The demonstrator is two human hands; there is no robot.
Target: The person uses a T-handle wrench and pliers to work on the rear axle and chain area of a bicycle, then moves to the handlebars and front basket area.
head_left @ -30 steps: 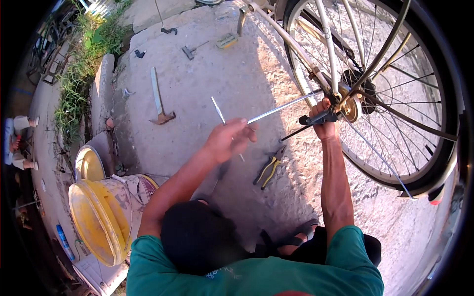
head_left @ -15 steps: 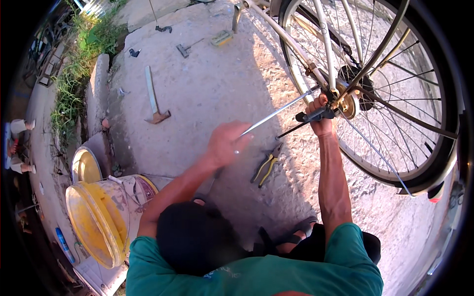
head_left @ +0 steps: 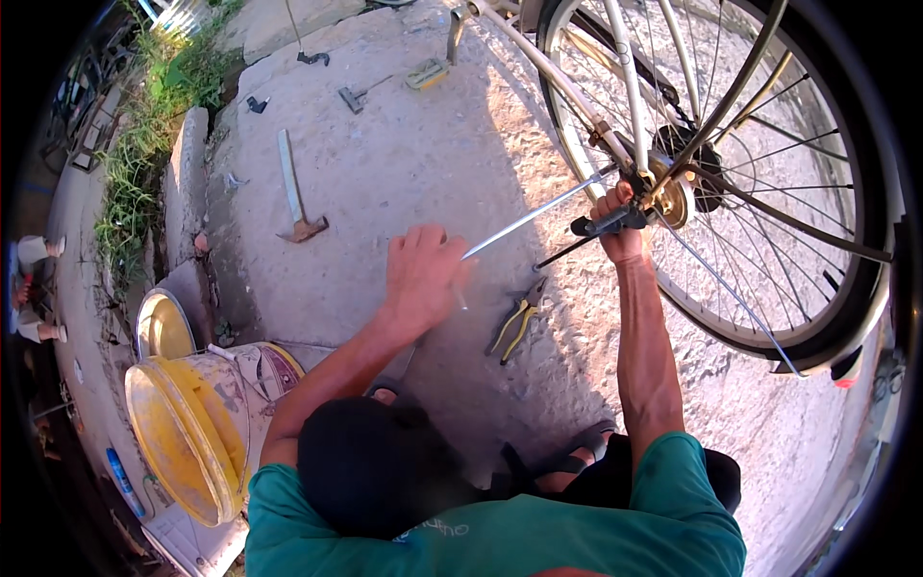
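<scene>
My left hand (head_left: 426,277), blurred, is closed round the handle end of a long silver T-handle wrench (head_left: 529,215), whose far end reaches the bicycle's rear hub. My right hand (head_left: 620,234) is closed on a black fitting (head_left: 601,223) just below the gold-coloured hub plate (head_left: 673,204); a thin dark rod (head_left: 560,254) sticks out leftward from there. The upturned bicycle wheel (head_left: 788,288), with its pale frame tubes, fills the upper right. Yellow-handled pliers (head_left: 514,327) lie on the concrete below my hands.
A hammer (head_left: 292,183), small metal tools (head_left: 351,97) and a yellow block (head_left: 427,73) lie farther up. A yellow bucket (head_left: 178,433), a round lid (head_left: 163,327), weeds (head_left: 139,202) and a blue can (head_left: 123,481) line the left; a person's legs (head_left: 38,288) show at the far left edge.
My left hand has moved up and left, turning over the wrench handle, whose crossbar now shows only faintly. My right hand stays at the hub, shifted slightly in view.
</scene>
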